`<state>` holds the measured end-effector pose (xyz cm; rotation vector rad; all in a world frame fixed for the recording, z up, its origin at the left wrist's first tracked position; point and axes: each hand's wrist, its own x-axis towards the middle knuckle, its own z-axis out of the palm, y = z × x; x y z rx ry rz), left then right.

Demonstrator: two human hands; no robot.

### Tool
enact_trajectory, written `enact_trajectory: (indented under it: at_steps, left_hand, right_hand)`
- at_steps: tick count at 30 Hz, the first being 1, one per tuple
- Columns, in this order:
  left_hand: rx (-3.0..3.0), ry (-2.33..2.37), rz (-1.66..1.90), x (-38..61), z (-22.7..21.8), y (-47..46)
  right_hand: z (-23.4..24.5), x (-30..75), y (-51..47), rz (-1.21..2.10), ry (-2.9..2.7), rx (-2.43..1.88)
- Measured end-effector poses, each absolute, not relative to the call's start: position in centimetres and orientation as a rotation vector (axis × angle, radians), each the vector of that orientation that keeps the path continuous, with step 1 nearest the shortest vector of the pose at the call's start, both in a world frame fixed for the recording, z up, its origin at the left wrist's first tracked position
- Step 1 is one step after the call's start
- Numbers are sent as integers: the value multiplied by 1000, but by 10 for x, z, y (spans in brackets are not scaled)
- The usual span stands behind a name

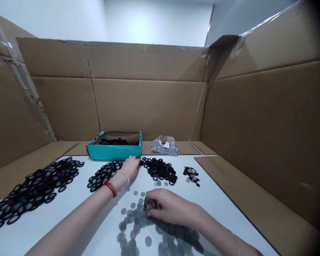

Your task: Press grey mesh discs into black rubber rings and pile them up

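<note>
My left hand point(132, 167) reaches forward to the left edge of a heap of black rings point(161, 170). Its fingers curl downward beside the nearest rings, and their tips are partly hidden. Lower down, my right hand point(164, 206) hovers over or touches a scatter of thin grey translucent discs point(148, 241). Thumb and fingers there bend toward each other in a pinch; whatever lies between the tips is too small to make out. Under my left wrist is another heap of black rings with pale centres point(102, 174).
A long pile of larger black rings point(40, 185) covers the left side. Behind stand a teal box point(113, 152) holding black rings and a clear plastic bag point(165, 145). A small black cluster point(191, 174) lies right. Cardboard walls point(149, 103) enclose the white table point(218, 209).
</note>
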<state>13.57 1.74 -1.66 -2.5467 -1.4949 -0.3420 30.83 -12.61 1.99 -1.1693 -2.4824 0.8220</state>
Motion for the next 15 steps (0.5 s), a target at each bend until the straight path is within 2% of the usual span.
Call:
enact_trajectory:
  at_steps: [6, 15]
  left_hand:
    - [-2633, -1534, -362, 137, -20, 32]
    - [-2785, -1550, -664, 140, -20, 26]
  right_hand:
    - [14, 316, -121, 875, -2388, -1045]
    - [7, 327, -107, 1041, -2322, -1018]
